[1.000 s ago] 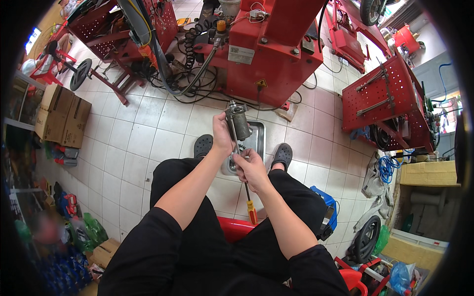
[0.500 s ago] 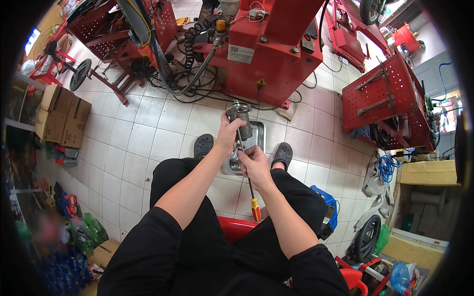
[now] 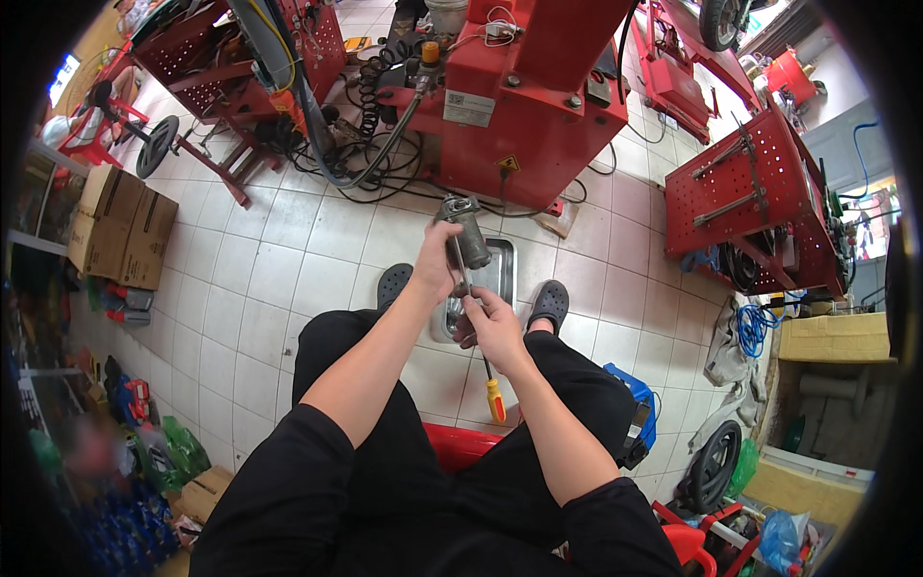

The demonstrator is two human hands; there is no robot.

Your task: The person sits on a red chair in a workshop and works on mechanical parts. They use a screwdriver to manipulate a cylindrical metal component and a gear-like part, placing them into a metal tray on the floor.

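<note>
Two hands meet above a tiled floor (image 3: 288, 260), seen from over the seated person's knees. Largest in view is a red machine (image 3: 524, 96) standing at the top centre, with black cables (image 3: 385, 173) coiled on the tiles at its left foot. A red pegboard rack (image 3: 760, 202) stands to the right, and another red frame (image 3: 240, 58) to the upper left. Stacked cardboard boxes (image 3: 120, 226) sit at the left edge. A red stool (image 3: 461, 447) shows between the person's legs. A steel tray (image 3: 486, 288) lies on the floor between two dark clogs (image 3: 548, 303), directly below the hands.

Left hand (image 3: 437, 264): closed around a grey metal cylinder (image 3: 469, 236), which is held upright in the air above the tray, its capped end uppermost.

Right hand (image 3: 490, 327): closed around the shaft of a screwdriver (image 3: 488, 380). The thin shaft rises from the fist alongside the cylinder; whether its tip touches the cylinder cannot be told. The orange-and-yellow handle (image 3: 495, 401) hangs below the fist, over the right thigh.

The two hands are just beside each other, the left slightly higher.
</note>
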